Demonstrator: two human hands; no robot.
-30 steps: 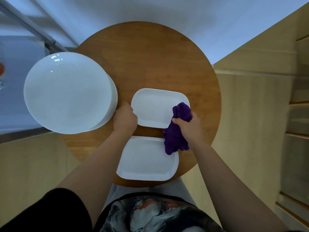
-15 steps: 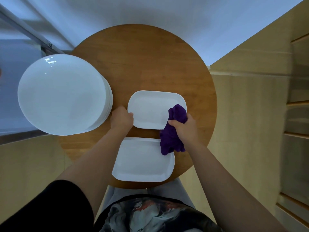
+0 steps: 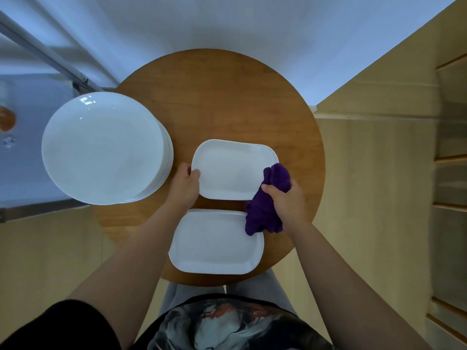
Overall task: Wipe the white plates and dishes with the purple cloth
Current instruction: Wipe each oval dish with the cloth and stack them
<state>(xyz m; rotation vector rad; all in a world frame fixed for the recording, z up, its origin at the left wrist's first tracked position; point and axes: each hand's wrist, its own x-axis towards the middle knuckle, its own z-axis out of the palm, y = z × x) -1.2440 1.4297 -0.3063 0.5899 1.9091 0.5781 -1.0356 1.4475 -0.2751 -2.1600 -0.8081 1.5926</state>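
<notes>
Gripping a bunched purple cloth (image 3: 265, 210), right hand (image 3: 286, 202) — left hand (image 3: 184, 185) pinches the rectangular white dish (image 3: 232, 168).

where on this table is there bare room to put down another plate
The far half of the round table, beyond the farther rectangular dish and right of the round plate stack, is bare wood. The near side is crowded: both dishes, both hands, the cloth.

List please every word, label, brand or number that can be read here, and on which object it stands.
None: no readable text in this view.
The round plates, both rectangular dishes, the purple cloth and the wooden table carry no writing.
</notes>
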